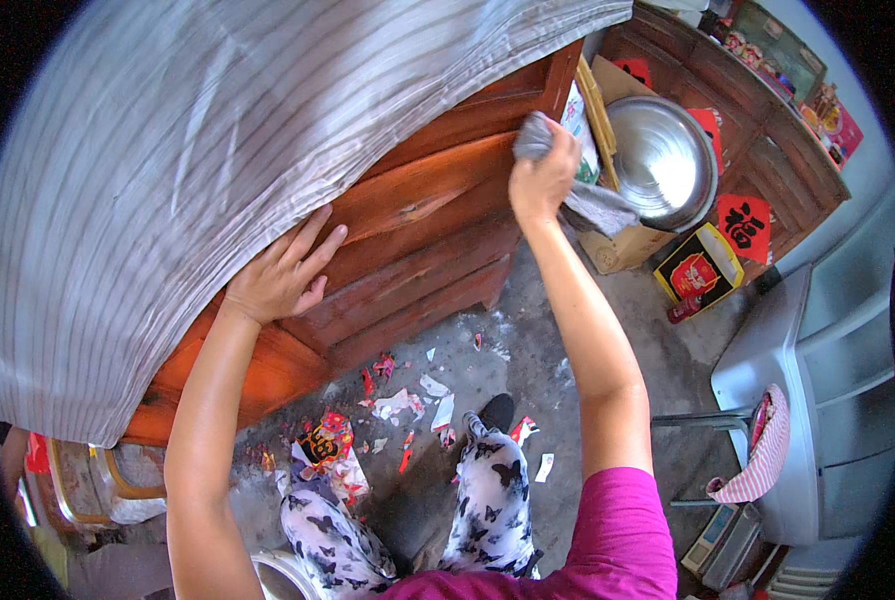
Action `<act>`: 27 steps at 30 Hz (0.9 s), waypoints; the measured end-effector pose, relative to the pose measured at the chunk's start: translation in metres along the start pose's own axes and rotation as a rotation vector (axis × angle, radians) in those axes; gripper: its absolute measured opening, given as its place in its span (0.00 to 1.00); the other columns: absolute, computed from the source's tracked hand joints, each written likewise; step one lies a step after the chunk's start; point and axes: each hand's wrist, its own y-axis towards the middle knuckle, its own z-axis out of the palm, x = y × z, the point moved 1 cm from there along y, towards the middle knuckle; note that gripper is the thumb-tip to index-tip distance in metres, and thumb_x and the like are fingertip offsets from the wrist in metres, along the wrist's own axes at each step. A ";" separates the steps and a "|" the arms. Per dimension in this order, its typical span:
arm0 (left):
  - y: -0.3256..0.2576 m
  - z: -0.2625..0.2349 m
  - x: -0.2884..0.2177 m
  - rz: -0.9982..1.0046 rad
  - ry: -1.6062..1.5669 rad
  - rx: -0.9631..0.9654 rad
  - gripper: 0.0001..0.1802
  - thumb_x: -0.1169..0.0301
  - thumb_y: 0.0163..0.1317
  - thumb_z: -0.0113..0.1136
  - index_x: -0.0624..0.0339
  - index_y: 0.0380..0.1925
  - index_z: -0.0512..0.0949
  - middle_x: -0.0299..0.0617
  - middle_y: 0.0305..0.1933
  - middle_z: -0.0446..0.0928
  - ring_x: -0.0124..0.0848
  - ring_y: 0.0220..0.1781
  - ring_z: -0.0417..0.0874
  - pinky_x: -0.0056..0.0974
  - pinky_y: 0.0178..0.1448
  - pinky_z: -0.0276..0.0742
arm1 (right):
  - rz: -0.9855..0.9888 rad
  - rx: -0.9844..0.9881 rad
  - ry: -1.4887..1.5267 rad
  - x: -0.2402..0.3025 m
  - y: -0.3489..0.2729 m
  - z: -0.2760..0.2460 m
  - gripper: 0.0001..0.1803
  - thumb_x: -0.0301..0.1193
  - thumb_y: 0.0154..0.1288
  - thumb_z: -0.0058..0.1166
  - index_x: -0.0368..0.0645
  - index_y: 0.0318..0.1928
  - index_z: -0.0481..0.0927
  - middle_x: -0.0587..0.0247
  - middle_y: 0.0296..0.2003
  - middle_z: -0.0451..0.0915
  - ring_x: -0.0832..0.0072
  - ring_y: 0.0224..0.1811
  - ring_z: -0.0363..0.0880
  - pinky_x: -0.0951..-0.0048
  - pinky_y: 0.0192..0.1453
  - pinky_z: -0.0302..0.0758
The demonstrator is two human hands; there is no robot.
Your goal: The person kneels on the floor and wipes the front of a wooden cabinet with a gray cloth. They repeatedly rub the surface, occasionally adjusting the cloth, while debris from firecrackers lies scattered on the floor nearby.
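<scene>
A wooden cabinet (417,215) with an orange-brown panelled side stands before me, and a grey striped cloth cover (217,120) drapes over its top. My left hand (279,272) rests on the cabinet near the cover's hem, fingers spread, holding nothing. At the cabinet's right end, my right hand (544,178) grips a grey rag (607,208). Part of the rag bunches above the fingers and part hangs below the wrist. Whether it presses on the wood is hard to tell.
Torn paper scraps (397,405) litter the floor by my feet. Right of the cabinet, a large metal basin (664,160) stands by a cardboard box (622,248) and a black-and-yellow carton (699,270). A stool with a striped cloth (764,455) is at the lower right, beside a grey appliance (767,370).
</scene>
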 end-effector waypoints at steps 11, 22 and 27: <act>0.007 0.008 -0.008 -0.010 -0.067 -0.021 0.44 0.51 0.56 0.61 0.38 0.76 0.66 0.40 0.82 0.62 0.36 0.76 0.71 0.51 0.85 0.53 | 0.512 0.165 0.091 -0.118 -0.018 -0.014 0.23 0.24 0.62 0.57 0.40 0.59 0.73 0.47 0.53 0.80 0.53 0.53 0.85 0.56 0.60 0.81; -0.001 -0.028 0.006 -0.164 -0.459 0.155 0.40 0.58 0.59 0.65 0.44 0.74 0.69 0.43 0.77 0.68 0.43 0.72 0.74 0.47 0.77 0.70 | 1.365 0.101 1.441 0.081 -0.120 -0.058 0.18 0.40 0.68 0.51 0.42 0.50 0.81 0.59 0.51 0.87 0.63 0.53 0.85 0.63 0.62 0.79; 0.010 -0.070 -0.011 -0.478 -1.112 0.254 0.33 0.57 0.67 0.62 0.54 0.71 0.70 0.50 0.62 0.79 0.48 0.66 0.79 0.48 0.70 0.74 | 1.436 0.024 1.782 0.110 -0.154 -0.083 0.26 0.47 0.73 0.47 0.44 0.59 0.82 0.54 0.58 0.84 0.53 0.63 0.80 0.47 0.74 0.70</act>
